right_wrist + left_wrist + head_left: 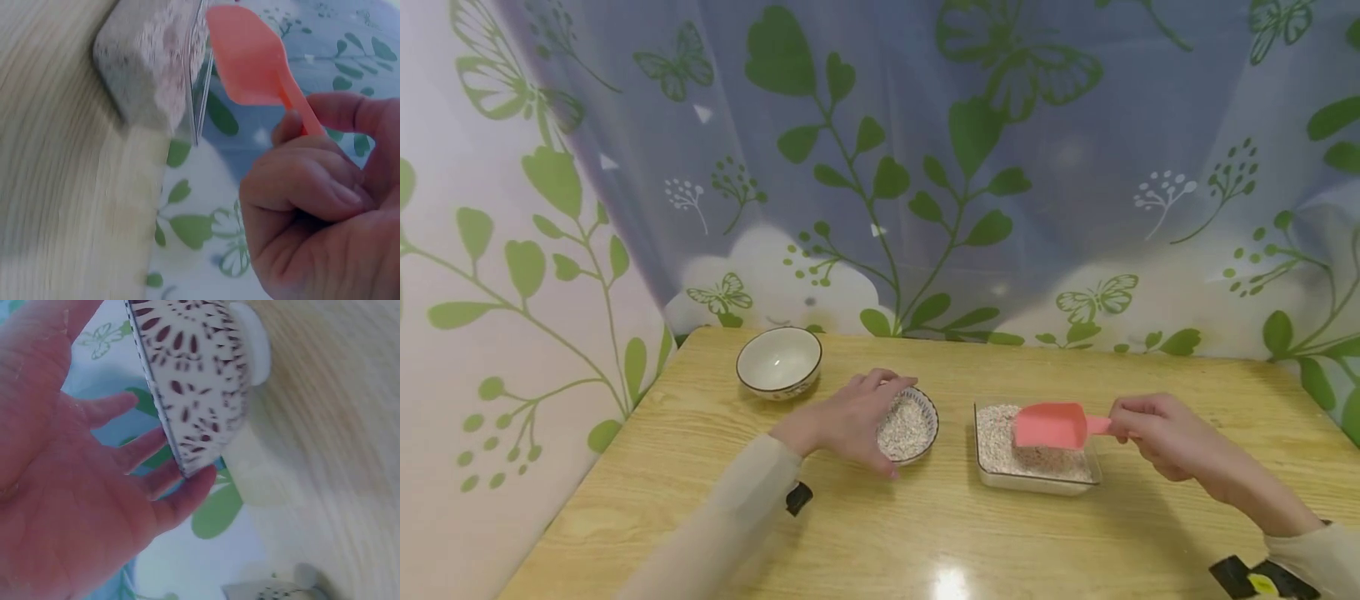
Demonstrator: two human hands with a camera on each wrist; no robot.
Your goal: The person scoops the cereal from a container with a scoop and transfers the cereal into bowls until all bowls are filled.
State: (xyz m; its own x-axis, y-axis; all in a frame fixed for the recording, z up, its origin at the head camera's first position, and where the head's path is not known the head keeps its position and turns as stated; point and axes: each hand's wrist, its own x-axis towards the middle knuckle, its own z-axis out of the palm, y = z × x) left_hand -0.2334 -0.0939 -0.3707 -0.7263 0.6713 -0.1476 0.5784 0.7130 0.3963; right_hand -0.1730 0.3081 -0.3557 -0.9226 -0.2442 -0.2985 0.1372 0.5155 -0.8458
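A bowl point(907, 427) with a patterned outside holds pale speckled grain close to its rim. My left hand point(859, 417) spans this bowl from its left side, thumb and fingers gripping the rim; in the left wrist view fingertips point(195, 487) meet the edge of the patterned wall point(194, 381). A pink scoop point(1051, 426) hangs over a clear rectangular container point(1037, 483) of the same speckled grain. By its handle my right hand point(1180, 442) holds the scoop, fingers curled round it. No grain shows on the scoop's blade.
Behind and left of my left hand stands a second bowl point(780, 360), white inside with a dark rim. All of this is on a wooden table point(880, 542). A patterned curtain point(880, 167) hangs along the table's back edge, and another side of it runs along the left.
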